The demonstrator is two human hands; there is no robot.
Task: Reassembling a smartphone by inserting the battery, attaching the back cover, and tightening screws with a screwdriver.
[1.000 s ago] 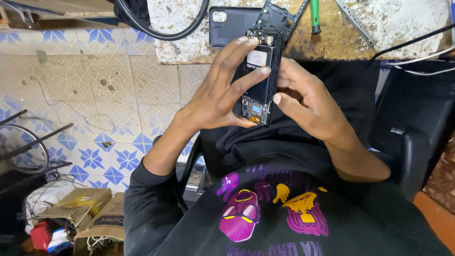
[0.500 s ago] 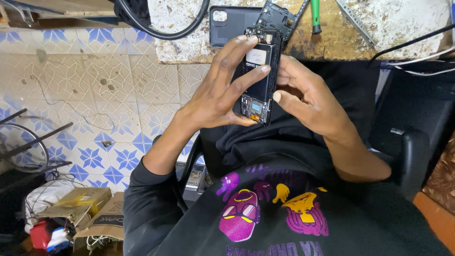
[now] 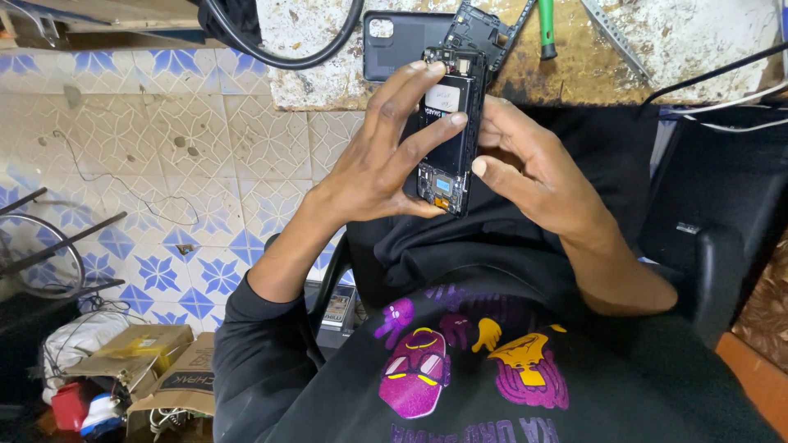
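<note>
Blue-patterned floor tiles (image 3: 172, 164) lie beneath a worn, paint-flecked workbench (image 3: 706, 41). Above the lap, left hand (image 3: 382, 164) and right hand (image 3: 525, 160) both curl closed around an opened phone (image 3: 447, 131), its back cover (image 3: 398, 41) on the bench.

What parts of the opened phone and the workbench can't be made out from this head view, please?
- Opened phone: its far face is turned away, and left hand fingers cover its left edge.
- Right hand: its fingertips are hidden behind the phone.
- Green-handled tool: its top is cut off by the upper edge.
- Workbench: mostly beyond the frame.
</note>
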